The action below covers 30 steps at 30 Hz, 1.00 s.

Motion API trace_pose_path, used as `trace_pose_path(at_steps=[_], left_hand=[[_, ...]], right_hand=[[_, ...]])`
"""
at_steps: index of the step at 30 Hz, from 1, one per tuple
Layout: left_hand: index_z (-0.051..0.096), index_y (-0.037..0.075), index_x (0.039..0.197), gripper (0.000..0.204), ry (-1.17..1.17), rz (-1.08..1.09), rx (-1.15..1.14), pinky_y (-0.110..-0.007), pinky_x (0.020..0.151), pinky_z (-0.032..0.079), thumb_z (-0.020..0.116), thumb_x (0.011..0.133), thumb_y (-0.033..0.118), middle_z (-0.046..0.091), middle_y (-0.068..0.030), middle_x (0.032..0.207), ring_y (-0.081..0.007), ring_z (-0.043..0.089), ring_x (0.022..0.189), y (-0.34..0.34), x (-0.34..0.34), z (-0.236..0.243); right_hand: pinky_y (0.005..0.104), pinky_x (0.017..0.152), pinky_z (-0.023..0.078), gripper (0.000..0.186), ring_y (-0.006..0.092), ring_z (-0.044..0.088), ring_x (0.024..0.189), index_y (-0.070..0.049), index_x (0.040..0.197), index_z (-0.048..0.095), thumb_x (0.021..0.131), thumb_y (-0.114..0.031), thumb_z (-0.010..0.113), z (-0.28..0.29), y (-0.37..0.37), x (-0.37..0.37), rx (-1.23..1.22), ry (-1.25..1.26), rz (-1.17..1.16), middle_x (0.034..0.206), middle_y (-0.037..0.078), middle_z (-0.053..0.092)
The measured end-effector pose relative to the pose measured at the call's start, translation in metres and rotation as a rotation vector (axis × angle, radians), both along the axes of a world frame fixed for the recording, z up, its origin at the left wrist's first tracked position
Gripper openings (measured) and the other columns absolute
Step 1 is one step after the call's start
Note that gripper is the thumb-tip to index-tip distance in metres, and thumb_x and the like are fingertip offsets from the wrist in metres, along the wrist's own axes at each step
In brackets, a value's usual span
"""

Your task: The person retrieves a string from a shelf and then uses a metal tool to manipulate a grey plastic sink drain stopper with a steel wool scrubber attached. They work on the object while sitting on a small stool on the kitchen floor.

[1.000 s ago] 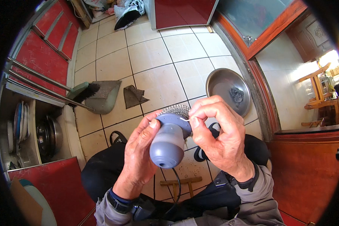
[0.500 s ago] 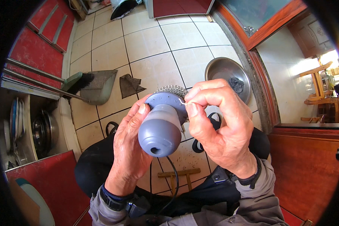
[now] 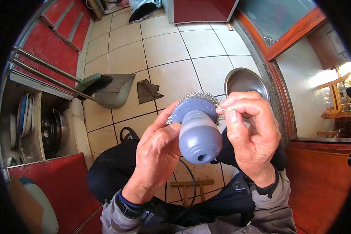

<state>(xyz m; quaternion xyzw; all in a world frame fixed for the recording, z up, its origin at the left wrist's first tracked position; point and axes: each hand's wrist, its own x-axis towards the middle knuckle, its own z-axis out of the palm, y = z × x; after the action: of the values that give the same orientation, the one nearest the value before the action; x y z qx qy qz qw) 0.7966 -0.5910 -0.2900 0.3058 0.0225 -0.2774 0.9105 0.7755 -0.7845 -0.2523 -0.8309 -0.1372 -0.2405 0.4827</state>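
A blue-grey scrubbing brush (image 3: 200, 142) with a bulb-shaped handle is held up in front of me, its handle end toward me. Silvery metal mesh (image 3: 201, 94) covers the far side of its round, flat head, and small holes dot the head's near face. My left hand (image 3: 154, 150) is closed around the left side of the head and the neck. At the head's right edge, my right hand (image 3: 253, 134) pinches a thin, pale strand (image 3: 221, 109) between thumb and forefinger. The strand's far end at the mesh is too small to make out.
A steel bowl (image 3: 245, 74) stands on the tiled floor at right. To the left lie a dark rag (image 3: 148, 92), a dustpan (image 3: 123, 95) and a broom (image 3: 99, 82). A small wooden stand (image 3: 193, 182) and black cable (image 3: 194, 177) are below my hands; an open cabinet holds pans (image 3: 54, 130).
The whole view has shifted, so the floor things sit further right in it. More mesh shows around the brush head. Both hands keep their grip, and my right hand hides the dark pad in the bowl.
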Motion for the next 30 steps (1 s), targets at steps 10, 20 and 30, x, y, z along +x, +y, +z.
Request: trace_pose_path(at_steps=[10,20,30], left_hand=[[0.027,-0.009,0.148,0.056,-0.001,-0.012,0.068,-0.038,0.099,0.050,0.045,0.098,0.010,0.066,-0.0188,0.114,-0.0270,0.065,0.108,0.000,0.002,0.005],[0.033,-0.008,0.145,0.058,-0.038,0.015,0.032,-0.038,0.097,0.053,0.049,0.096,0.019,0.063,-0.0212,0.122,-0.0276,0.066,0.109,-0.004,-0.002,0.008],[0.033,-0.007,0.146,0.058,0.006,-0.003,0.100,-0.040,0.095,0.056,0.052,0.096,0.015,0.061,-0.0212,0.126,-0.0284,0.067,0.108,-0.004,0.000,0.014]], right_hand=[[0.0276,0.063,0.053,0.021,0.0178,0.064,0.073,0.000,0.096,0.060,0.080,0.010,0.069,0.000,0.003,0.003,-0.010,-0.110,-0.030,0.094,0.012,0.066],[0.0315,0.072,0.055,0.016,0.0228,0.067,0.083,0.002,0.097,0.063,0.083,0.006,0.069,0.009,0.001,-0.001,-0.060,-0.098,-0.005,0.096,0.014,0.066],[0.0318,0.073,0.055,0.016,0.0232,0.067,0.083,0.003,0.097,0.064,0.082,0.006,0.070,0.009,-0.001,-0.002,-0.070,-0.110,0.002,0.097,0.014,0.066]])
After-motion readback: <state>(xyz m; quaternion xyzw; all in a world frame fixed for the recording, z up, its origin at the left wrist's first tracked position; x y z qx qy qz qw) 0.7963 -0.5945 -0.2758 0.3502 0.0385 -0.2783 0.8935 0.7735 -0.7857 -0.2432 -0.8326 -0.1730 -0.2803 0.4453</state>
